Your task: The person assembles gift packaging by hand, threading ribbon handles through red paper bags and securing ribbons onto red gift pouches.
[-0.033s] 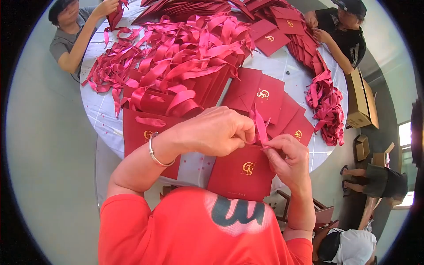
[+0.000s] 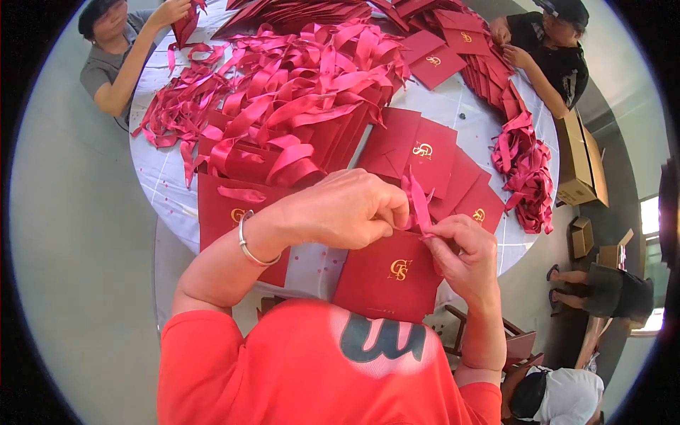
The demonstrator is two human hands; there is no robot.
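A red paper gift bag (image 2: 388, 280) with a gold emblem is in front of me at the table's near edge, its top edge just below my fingers. Above that edge a pink-red satin ribbon (image 2: 419, 202) stands up in a loop. My right hand (image 2: 464, 255) pinches the ribbon's base between thumb and finger. On the other side my left hand (image 2: 347, 212), a silver bangle on its wrist, is closed in a pinch on the ribbon; its fingers partly hide the grip.
Flat red bags (image 2: 418, 152) lie just beyond my hands. To their left are ribboned bags heaped with ribbons (image 2: 304, 92). More ribbons (image 2: 524, 173) lie at right on the white tablecloth (image 2: 513, 248). Two people work across the table; a cardboard box (image 2: 577, 156) stands beyond it.
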